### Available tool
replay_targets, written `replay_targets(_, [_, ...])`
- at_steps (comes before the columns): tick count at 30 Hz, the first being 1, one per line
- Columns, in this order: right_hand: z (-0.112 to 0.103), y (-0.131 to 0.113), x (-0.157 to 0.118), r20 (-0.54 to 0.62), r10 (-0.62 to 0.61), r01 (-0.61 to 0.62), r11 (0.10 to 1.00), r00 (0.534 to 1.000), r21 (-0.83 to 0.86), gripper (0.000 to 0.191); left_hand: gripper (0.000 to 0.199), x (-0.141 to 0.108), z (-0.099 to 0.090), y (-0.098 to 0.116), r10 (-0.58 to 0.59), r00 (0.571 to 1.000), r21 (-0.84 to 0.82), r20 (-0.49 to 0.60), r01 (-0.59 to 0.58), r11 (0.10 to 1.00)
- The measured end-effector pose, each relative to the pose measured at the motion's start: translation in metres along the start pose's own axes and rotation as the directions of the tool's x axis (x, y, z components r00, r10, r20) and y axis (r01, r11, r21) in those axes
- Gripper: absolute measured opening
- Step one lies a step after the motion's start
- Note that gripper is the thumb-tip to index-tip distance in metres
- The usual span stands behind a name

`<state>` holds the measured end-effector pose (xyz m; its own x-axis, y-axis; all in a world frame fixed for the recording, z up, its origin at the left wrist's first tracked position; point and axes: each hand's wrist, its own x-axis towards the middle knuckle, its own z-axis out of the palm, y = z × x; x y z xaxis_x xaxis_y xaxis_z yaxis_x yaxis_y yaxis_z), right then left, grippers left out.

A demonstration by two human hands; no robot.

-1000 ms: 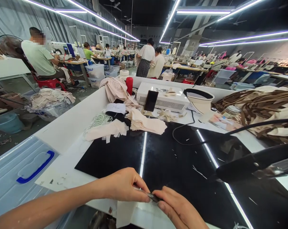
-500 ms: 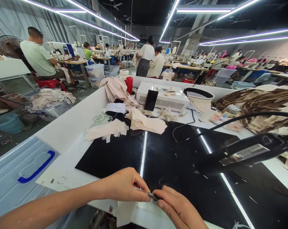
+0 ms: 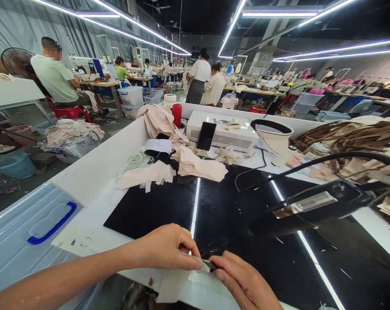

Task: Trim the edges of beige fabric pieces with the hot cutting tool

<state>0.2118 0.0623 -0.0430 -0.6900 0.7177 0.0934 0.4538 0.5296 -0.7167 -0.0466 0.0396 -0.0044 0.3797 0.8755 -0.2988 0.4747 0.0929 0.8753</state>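
Pale strip [image 3: 173, 285] pinched between left hand's [image 3: 169, 249] thumb and fingers, hanging below them at near edge of white table [image 3: 85, 219]. Right hand [image 3: 246, 279] closed, thumb and fingers on small dark piece [image 3: 209, 263] beside strip; piece's shape mostly hidden. Beyond hands, black mat [image 3: 227, 211]; farther, pale cloth pieces [image 3: 201, 165], upright phone [image 3: 206, 135].

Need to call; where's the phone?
In the head view, the phone stands tilted before the left part of the white box, behind pale fabric pieces.
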Motion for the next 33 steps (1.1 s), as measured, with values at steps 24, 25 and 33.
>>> replay_targets(24, [0.0058,-0.0031,0.0026,0.026,0.000,0.000,1.000,1.000,0.019,0.054,0.007,0.0019,0.0045,0.0023,0.061,0.998,0.069,-0.020,-0.060,0.996])
replay_targets(25, [0.0064,-0.0027,0.0024,0.023,0.006,-0.007,1.000,1.000,0.025,0.054,0.007,0.0018,0.0045,0.0021,0.063,0.998,0.069,-0.021,-0.061,0.996])
replay_targets(33, [0.0094,-0.0002,0.0000,0.044,0.079,-0.082,0.993,0.996,0.085,0.052,0.006,0.0012,0.0056,0.0007,0.066,0.998,0.063,-0.023,-0.064,0.996])
